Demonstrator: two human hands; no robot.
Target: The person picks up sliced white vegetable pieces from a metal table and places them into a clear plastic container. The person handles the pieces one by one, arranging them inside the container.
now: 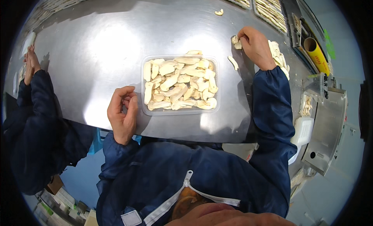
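Note:
A clear plastic tray (180, 111) full of pale sliced mushrooms (176, 83) lies on the steel table before me. Just left of it, my left hand (123, 112) rests with curled fingers and holds nothing visible. To the tray's upper right, my right hand (256, 46) has its thumb and fingertips at small mushroom pieces (237, 45); whether it grips one is not plain. Below those pieces lies a single slice (233, 63). More slices (278, 55) are heaped by my right wrist, partly behind the sleeve. Another small piece (219, 12) sits farther back.
Filled trays (269, 13) stand at the back right, with more rows (58, 4) at the back left. A co-worker in dark blue (38, 115) works at the left. Beyond the table's right side are a yellow tube (317, 55), a clear container (314, 83) and a white-lidded box (303, 131).

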